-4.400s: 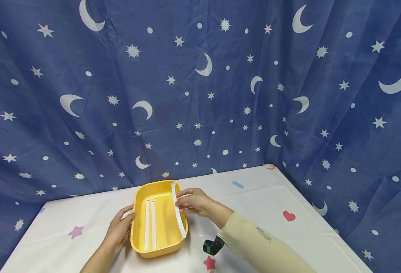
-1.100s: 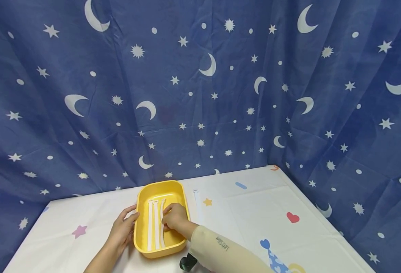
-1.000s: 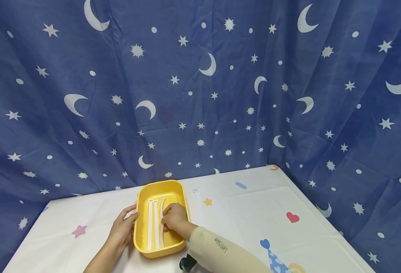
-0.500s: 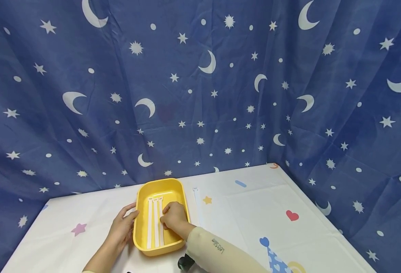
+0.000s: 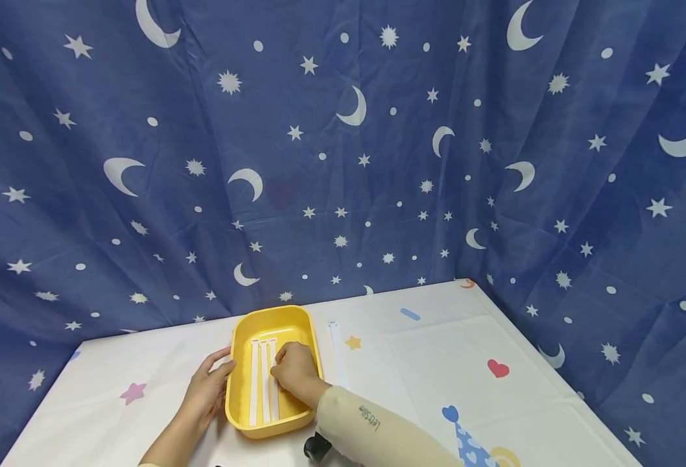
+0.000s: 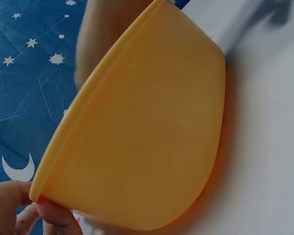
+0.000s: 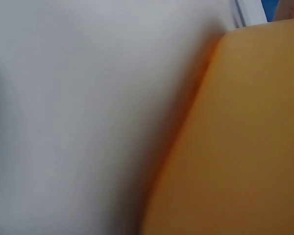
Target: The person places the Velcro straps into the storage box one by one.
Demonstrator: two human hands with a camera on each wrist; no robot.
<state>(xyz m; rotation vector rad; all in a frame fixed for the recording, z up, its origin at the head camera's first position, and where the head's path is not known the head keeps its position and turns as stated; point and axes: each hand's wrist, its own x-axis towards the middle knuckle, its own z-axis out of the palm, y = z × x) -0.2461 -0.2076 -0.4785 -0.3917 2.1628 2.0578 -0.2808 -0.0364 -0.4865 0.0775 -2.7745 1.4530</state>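
Note:
A yellow tray (image 5: 270,429) with rounded corners stands on the table; its outer wall fills much of the left wrist view. My left hand (image 5: 207,383) grips the rim on the left side, with thumb and fingers (image 6: 56,215) on either side of it. Inside lie two white straps (image 5: 254,383) with slotted ends, side by side. My right hand (image 5: 296,370) reaches over the right rim and pinches a third white strap (image 5: 275,401), flat beside them. In the right wrist view the tray wall (image 7: 240,137) hides that hand's fingertips.
Another white strap (image 5: 336,344) lies on the white patterned tablecloth (image 5: 401,376), just right of the tray. A blue curtain (image 5: 296,168) with moons and stars hangs behind the table and along its right side.
My right hand has brought the third strap from the tray's right rim down inside. Within the last second the strap has shifted slightly left and straightened alongside the other two. My left hand stays put.

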